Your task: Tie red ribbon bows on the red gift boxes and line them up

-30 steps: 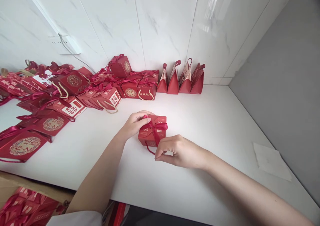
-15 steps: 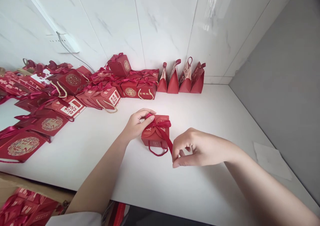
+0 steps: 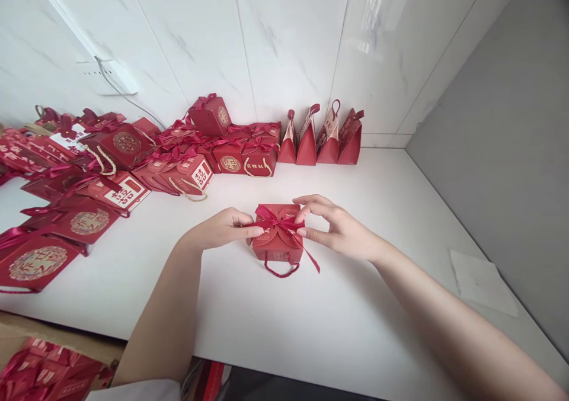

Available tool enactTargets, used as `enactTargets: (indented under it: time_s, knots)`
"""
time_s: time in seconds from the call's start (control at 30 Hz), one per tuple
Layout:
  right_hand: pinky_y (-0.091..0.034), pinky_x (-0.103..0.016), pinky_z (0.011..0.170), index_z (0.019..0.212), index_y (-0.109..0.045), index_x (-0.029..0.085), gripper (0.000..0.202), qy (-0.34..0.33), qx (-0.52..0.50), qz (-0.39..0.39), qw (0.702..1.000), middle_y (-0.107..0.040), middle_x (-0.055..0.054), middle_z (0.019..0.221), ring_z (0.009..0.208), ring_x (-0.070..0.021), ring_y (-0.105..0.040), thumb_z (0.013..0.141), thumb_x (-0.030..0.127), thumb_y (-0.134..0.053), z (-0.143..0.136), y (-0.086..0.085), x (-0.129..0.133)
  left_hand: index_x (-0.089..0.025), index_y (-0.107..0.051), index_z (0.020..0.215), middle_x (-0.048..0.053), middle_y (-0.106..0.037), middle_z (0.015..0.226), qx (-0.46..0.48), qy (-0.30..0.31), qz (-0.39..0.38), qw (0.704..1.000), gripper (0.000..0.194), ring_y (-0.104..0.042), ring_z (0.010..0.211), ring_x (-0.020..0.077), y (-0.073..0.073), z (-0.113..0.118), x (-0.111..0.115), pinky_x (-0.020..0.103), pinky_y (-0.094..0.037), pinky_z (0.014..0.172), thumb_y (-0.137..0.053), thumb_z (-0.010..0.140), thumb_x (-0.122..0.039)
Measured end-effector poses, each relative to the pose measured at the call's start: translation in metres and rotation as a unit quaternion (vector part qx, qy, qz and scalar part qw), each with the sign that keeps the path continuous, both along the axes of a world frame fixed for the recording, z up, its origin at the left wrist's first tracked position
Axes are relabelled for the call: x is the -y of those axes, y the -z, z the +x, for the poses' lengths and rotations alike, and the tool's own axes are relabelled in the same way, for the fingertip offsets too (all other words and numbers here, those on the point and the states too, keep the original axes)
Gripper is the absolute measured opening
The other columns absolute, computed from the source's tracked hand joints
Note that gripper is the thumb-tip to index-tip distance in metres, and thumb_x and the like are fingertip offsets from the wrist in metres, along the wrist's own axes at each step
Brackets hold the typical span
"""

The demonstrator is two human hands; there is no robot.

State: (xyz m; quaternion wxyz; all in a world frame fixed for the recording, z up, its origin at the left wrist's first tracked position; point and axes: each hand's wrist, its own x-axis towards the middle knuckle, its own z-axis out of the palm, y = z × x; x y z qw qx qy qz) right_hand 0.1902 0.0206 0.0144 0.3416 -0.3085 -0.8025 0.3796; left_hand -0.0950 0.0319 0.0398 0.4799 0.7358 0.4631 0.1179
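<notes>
A small red gift box [image 3: 278, 251] with a twisted cord handle at its front sits on the white table [image 3: 338, 330]. A red ribbon [image 3: 311, 259] is tied in a bow on its lid, one tail hanging past the right front corner. My left hand [image 3: 222, 229] pinches the bow's left side at the box's left edge. At the right side, my right hand [image 3: 338, 226] has its thumb and fingers closed on the bow's right loop, with the other fingers lifted.
Many red gift boxes [image 3: 229, 163] fill the table's left and back. Several triangular red boxes [image 3: 306, 146] stand against the tiled wall. A pale sheet [image 3: 482, 282] lies at right. At lower left, a carton [image 3: 66, 330] holds more red boxes.
My right hand has let go of the ribbon tail and moved up and left to the bow. My left hand has shifted slightly down and left, from the lid's corner to the bow's left side.
</notes>
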Motion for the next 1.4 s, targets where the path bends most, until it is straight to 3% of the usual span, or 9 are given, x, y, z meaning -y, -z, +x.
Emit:
enactTargets:
  time_s: [0.17,0.27,0.4,0.5,0.7,0.83,1.0,1.17,1.4]
  knots:
    - [-0.030,-0.050,0.111,0.089,-0.062,0.024,0.011,0.019,0.016,-0.035,0.999,-0.046,-0.008,0.140,0.137,-0.0270,-0.038,0.086,0.034,-0.066,0.003,0.001,-0.002,-0.016,-0.061,0.067,0.000,-0.058,0.067,0.004,-0.053,0.048,0.997,0.039,-0.052,0.064,0.0138,0.000,0.014,0.005,0.025,-0.041,0.061,-0.057,0.085,-0.050]
    - [-0.030,-0.051,0.111,0.081,-0.061,0.022,0.013,0.016,0.015,-0.060,0.998,-0.048,-0.008,0.140,0.136,-0.0269,-0.040,0.086,0.033,-0.066,0.004,0.000,-0.002,-0.016,-0.058,0.067,0.000,-0.057,0.068,0.009,-0.091,0.090,0.992,0.039,-0.053,0.067,0.0142,0.001,0.022,0.008,0.026,-0.041,0.063,-0.054,0.088,-0.050]
    - [-0.031,-0.053,0.110,0.069,-0.061,0.021,0.022,-0.017,0.001,-0.093,0.996,-0.048,-0.008,0.142,0.135,-0.0292,-0.041,0.087,0.034,-0.065,0.007,-0.005,-0.001,-0.019,-0.066,0.082,0.003,-0.067,0.086,0.042,-0.137,0.141,0.980,0.030,-0.059,0.085,0.0192,0.004,0.032,0.010,0.028,-0.045,0.074,-0.057,0.086,-0.047]
    - [-0.029,-0.053,0.112,0.070,-0.068,0.022,0.024,-0.031,-0.011,-0.105,0.994,-0.043,-0.006,0.148,0.140,-0.0306,-0.035,0.087,0.039,-0.065,0.011,-0.007,-0.003,-0.019,-0.070,0.087,0.005,-0.068,0.089,0.059,-0.145,0.159,0.975,0.029,-0.060,0.087,0.0205,0.004,0.036,0.012,0.028,-0.046,0.074,-0.061,0.084,-0.046]
    - [-0.029,-0.053,0.112,0.076,-0.072,0.025,0.018,-0.085,0.003,-0.133,0.988,-0.042,-0.003,0.150,0.143,-0.0312,-0.030,0.083,0.042,-0.070,0.018,-0.007,-0.008,-0.018,-0.062,0.079,0.003,-0.062,0.081,0.070,-0.092,0.128,0.985,0.027,-0.055,0.072,0.0154,-0.003,0.031,0.018,0.026,-0.043,0.063,-0.066,0.081,-0.044]
    - [-0.033,-0.049,0.109,0.069,-0.064,0.021,0.025,-0.074,-0.014,-0.146,0.986,-0.049,-0.006,0.143,0.136,-0.0293,-0.041,0.085,0.040,-0.068,0.017,-0.006,-0.009,-0.017,-0.054,0.071,0.000,-0.053,0.074,0.066,-0.030,0.085,0.994,0.030,-0.045,0.065,0.0121,-0.003,0.027,0.017,0.026,-0.035,0.059,-0.061,0.085,-0.042]
    - [-0.043,-0.042,0.099,0.065,-0.056,0.019,0.033,-0.085,-0.050,-0.167,0.981,-0.057,-0.006,0.131,0.113,-0.0238,-0.058,0.090,0.040,-0.061,0.013,-0.005,-0.009,-0.016,-0.049,0.063,-0.002,-0.041,0.064,0.028,0.028,0.044,0.998,0.037,-0.034,0.058,0.0102,-0.005,0.024,0.014,0.027,-0.027,0.056,-0.057,0.088,-0.042]
    - [-0.041,-0.038,0.100,0.068,-0.059,0.019,0.031,-0.068,-0.041,-0.157,0.984,-0.062,-0.005,0.120,0.111,-0.0222,-0.058,0.090,0.039,-0.060,0.013,-0.005,-0.009,-0.017,-0.053,0.062,-0.001,-0.045,0.064,0.003,0.070,0.005,0.998,0.037,-0.040,0.061,0.0121,-0.005,0.023,0.012,0.027,-0.030,0.058,-0.055,0.088,-0.043]
    - [-0.044,-0.037,0.095,0.069,-0.058,0.019,0.030,-0.059,-0.037,-0.161,0.985,-0.063,-0.007,0.117,0.101,-0.0209,-0.061,0.090,0.039,-0.059,0.013,-0.005,-0.010,-0.016,-0.049,0.064,0.000,-0.046,0.075,0.005,0.071,0.016,0.997,0.037,-0.042,0.068,0.0124,0.000,0.019,0.007,0.026,-0.033,0.063,-0.056,0.087,-0.044]
